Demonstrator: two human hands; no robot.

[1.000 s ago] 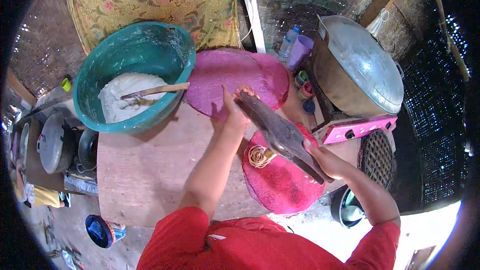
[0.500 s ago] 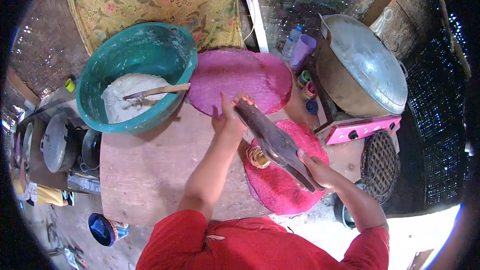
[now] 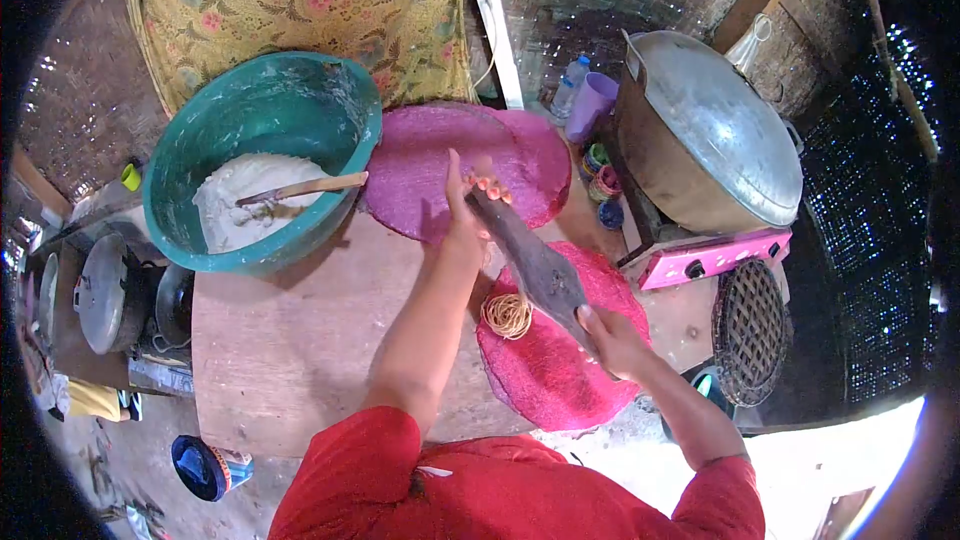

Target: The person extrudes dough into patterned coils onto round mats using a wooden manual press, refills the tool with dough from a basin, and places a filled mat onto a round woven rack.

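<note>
A long dark wooden tool (image 3: 540, 268) slants across the middle of the view, above a red-pink round mat (image 3: 570, 380). My left hand (image 3: 470, 202) grips its upper end, with fingertips curled over the edge and the thumb pointing up. Near its lower end, my right hand (image 3: 612, 340) is wrapped round it, thumb on top. A coil of tan string or rubber bands (image 3: 508, 315) lies beside the tool at the mat's left edge. Behind my left hand are pink-purple round mats (image 3: 420, 155).
At the left, a green basin (image 3: 165, 225) holds white dough (image 3: 240, 225) and a wooden-handled utensil (image 3: 310, 187). A large lidded pot (image 3: 700, 130) sits on a pink stove (image 3: 715, 258) at the right. Nearby are a purple cup (image 3: 592, 105) and a woven tray (image 3: 750, 330).
The tool has turned from showing two spread parts at its lower end to a narrower, closed-looking outline. My right hand has moved left and inward with it.
</note>
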